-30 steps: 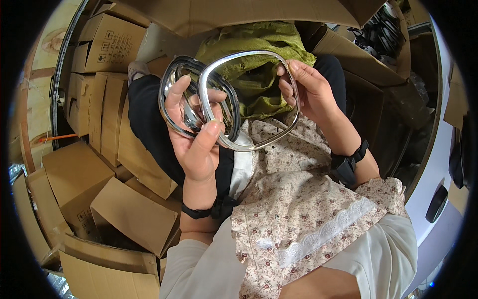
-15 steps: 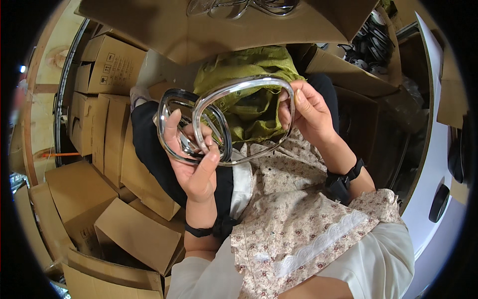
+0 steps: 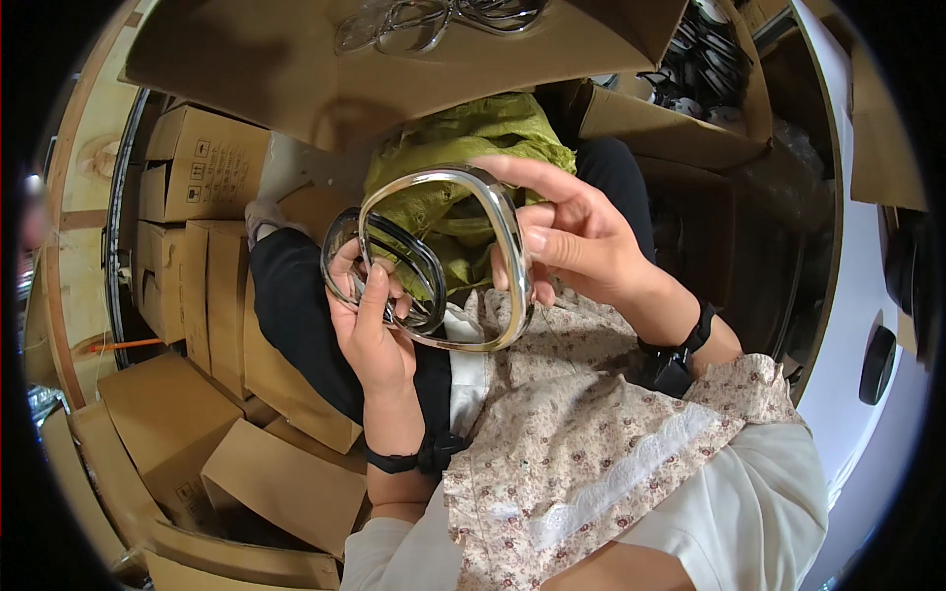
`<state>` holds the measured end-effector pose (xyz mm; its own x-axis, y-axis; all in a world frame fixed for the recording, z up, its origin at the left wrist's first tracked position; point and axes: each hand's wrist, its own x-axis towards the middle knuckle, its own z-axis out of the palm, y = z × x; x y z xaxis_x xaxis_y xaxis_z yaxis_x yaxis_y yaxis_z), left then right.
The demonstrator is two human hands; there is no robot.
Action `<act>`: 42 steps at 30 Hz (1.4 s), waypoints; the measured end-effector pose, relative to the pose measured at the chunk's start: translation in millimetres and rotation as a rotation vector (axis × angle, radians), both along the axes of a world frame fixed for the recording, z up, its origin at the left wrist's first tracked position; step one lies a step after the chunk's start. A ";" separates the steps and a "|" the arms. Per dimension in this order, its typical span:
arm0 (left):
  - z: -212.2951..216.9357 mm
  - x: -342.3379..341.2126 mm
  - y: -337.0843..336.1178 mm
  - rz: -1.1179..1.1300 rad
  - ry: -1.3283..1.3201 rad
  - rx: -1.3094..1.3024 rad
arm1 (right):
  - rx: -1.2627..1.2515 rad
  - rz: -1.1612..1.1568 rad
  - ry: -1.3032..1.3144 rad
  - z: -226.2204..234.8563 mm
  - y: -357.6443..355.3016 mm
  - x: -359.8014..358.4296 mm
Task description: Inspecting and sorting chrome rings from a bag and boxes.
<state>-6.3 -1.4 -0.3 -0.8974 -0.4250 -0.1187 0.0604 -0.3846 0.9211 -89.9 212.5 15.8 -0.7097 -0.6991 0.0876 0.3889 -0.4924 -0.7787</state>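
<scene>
A shiny chrome ring-shaped frame, a rounded oval (image 3: 471, 346), is held up in front of my lap between both hands. My right hand (image 3: 596, 246) grips its right side, thumb on the near face, index finger stretched along the top corner, other fingers behind the rim. My left hand (image 3: 374, 340) is closed round the ring's lower left side. That same hand also holds one or more similar rings with dark, glossy bands (image 3: 431, 274), overlapping behind the chrome one; their exact number I cannot tell.
Straight ahead, an open cardboard box (image 3: 286, 74) holds several clear and chrome rings (image 3: 419, 28). Beneath it bunches a green woven sack (image 3: 473, 128). At the upper right, another carton (image 3: 670, 133) contains black round parts (image 3: 709, 64). Cardboard boxes (image 3: 222, 167) pile up along my left.
The chrome ring has turned, so its right rim now faces me more edge-on. My right hand has moved left and its index finger has stretched over the top corner.
</scene>
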 end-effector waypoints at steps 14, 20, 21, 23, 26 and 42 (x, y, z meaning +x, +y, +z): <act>-9.9 -2.5 -0.1 -0.160 -0.168 0.156 | -0.057 -0.087 0.012 -8.1 -8.2 -8.0; -11.2 -0.5 -6.7 -0.168 -0.157 0.187 | 0.008 -0.164 -0.180 -14.8 -6.1 -13.8; -10.1 0.1 -6.4 -0.142 -0.145 0.217 | 0.008 -0.172 -0.201 -19.3 -6.9 -16.0; -8.6 1.6 -7.1 -0.139 -0.083 0.275 | 0.011 -0.171 -0.233 -28.6 -4.9 -20.5; -6.7 2.4 -4.2 -0.054 0.016 0.181 | 0.117 -0.146 -0.280 -52.6 -3.5 -25.9; 16.4 8.2 21.6 -0.263 0.216 -0.049 | -0.010 -0.169 -0.325 -101.3 -29.1 -4.3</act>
<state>2.0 20.2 16.1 -0.9791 -0.1762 0.1012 0.1610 -0.3688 0.9155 -94.2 183.4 -85.5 -0.8069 -0.5701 -0.1548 0.5276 -0.5777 -0.6228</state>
